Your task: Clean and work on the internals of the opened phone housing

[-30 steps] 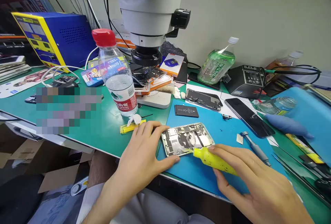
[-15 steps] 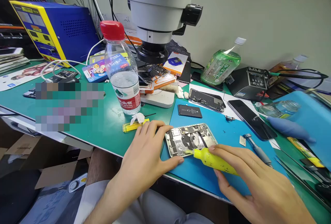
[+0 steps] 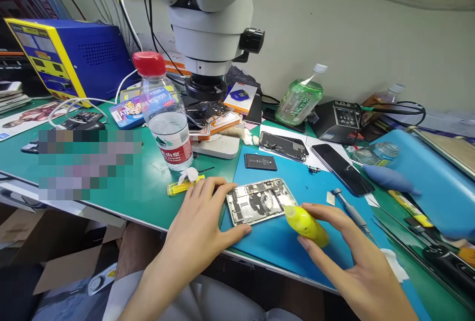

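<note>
- Head view shows the left hand (image 3: 202, 222) lying flat on the tabletop (image 3: 141, 192), its fingers (image 3: 218, 188) spread and curled around the near-left corner of the opened phone (image 3: 260, 201); the thumb presses the lower edge, so the hand seems to brace the phone against sliding rather than grip it.
- The right hand (image 3: 352, 256) holds the yellow squeeze bottle (image 3: 306, 223), fingers closed around its body, thumb beneath and index finger along the top. The bottle lies nearly level, its nozzle pointing up and left and meeting the phone's right edge, apparently so that the tip can reach the inner parts.
- The opened phone rests face down on the blue mat (image 3: 282, 242), near the tabletop's front edge, directly below the person's gaze. Its back is off: a silver frame surrounds dark boards, metal shields and a round dark coil in the middle. The interior looks bare where a battery would sit.
- A loose black battery (image 3: 260, 161) lies on the mat just beyond the phone, well apart from both hands.
- A screwdriver (image 3: 351, 212) lies to the right of the bottle, near the right hand.
- A water bottle (image 3: 165, 113) with a red cap stands upright to the left, beyond a small yellow lighter (image 3: 183, 186).
- The microscope (image 3: 208, 24) hangs over the back of the tabletop, not over the phone.
</note>
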`<state>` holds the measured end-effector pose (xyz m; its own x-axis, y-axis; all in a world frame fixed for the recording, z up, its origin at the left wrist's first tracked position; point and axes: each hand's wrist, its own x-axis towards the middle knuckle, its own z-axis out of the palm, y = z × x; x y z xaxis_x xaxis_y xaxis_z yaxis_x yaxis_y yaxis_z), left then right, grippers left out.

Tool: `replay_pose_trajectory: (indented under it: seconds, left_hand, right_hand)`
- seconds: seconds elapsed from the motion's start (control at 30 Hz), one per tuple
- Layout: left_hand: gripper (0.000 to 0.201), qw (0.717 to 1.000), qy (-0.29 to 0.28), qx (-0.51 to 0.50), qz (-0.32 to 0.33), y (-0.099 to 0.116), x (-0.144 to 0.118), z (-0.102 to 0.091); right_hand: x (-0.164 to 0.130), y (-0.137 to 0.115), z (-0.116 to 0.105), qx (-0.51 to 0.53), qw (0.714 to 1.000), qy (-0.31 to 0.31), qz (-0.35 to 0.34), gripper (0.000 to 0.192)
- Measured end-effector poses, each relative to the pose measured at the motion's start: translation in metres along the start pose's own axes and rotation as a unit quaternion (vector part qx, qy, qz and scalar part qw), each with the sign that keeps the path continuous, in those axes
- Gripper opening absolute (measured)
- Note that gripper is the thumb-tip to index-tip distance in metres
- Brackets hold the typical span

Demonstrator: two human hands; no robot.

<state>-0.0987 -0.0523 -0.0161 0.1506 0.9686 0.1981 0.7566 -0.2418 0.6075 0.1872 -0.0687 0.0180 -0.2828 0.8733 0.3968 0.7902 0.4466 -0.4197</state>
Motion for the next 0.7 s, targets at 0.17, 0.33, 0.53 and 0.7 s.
replay_pose_trajectory:
  seconds: [0.17, 0.33, 0.53, 0.7]
  left_hand:
    - [0.065, 1.000, -0.011, 0.017, 0.001, -0.001, -0.002, 0.001]
    - [0.076, 0.999, -0.008, 0.034, 0.010, -0.007, -0.005, 0.004]
    - [0.075, 0.998, 0.003, 0.053, 0.041, -0.018, -0.006, 0.012]
    - [0.074, 0.997, 0.008, 0.056, 0.049, -0.019, -0.006, 0.013]
  right_hand:
    - [-0.015, 0.014, -0.010, 0.107, 0.983, 0.063, 0.138, 0.050]
    - [-0.032, 0.051, -0.035, 0.203, 0.915, 0.209, 0.278, 0.063]
    - [-0.025, 0.085, -0.076, 0.168, 0.883, 0.314, 0.307, 0.071]
    - [-0.015, 0.113, -0.096, 0.088, 0.902, 0.286, 0.311, 0.070]
